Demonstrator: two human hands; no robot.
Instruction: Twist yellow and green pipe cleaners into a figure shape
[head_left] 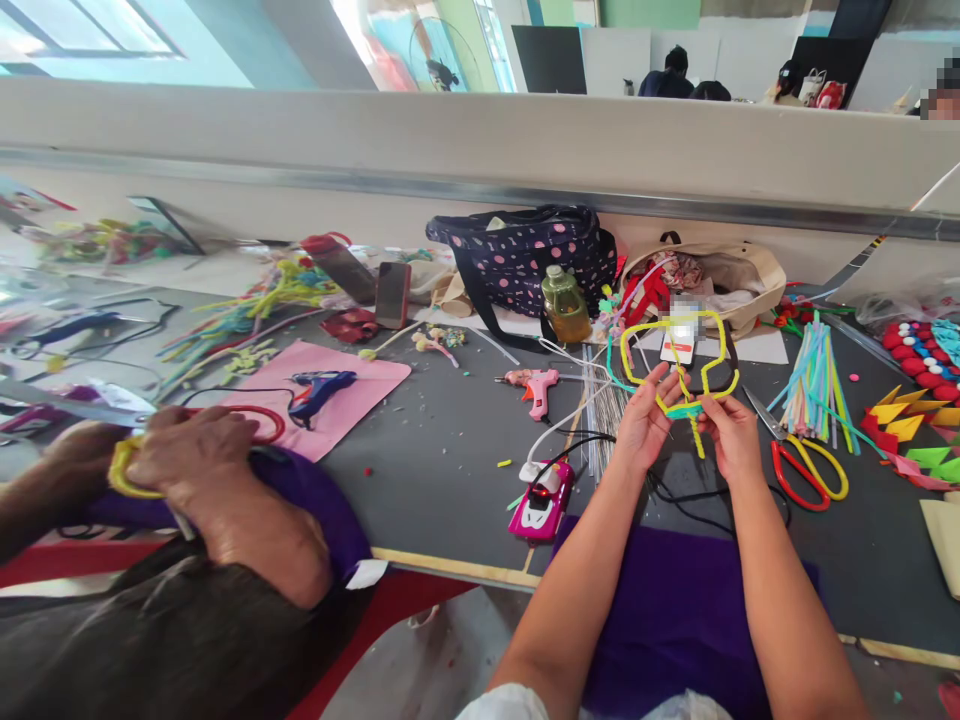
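My left hand (643, 425) and my right hand (731, 435) both grip a yellow pipe cleaner frame (724, 335), bent into an angular open outline. Turquoise pipe cleaner (681, 411) is wound round its lower middle, between my fingertips, and a short yellow stem points down below. I hold it raised above the grey table, over a purple cloth (675, 600). Just right of my right hand lie scissors (801, 470) with one red and one yellow handle. Behind the frame a phone or card with a white face (678, 345) is partly covered.
A pink glue gun (534, 385) and a magenta power strip (541, 505) with cables lie left of my arms. At the back stand a dotted bag (517, 260) and a bottle (565, 305). A co-worker's hands (199, 455) hold yellow-handled scissors at left. Pastel sticks (814, 385) lie right.
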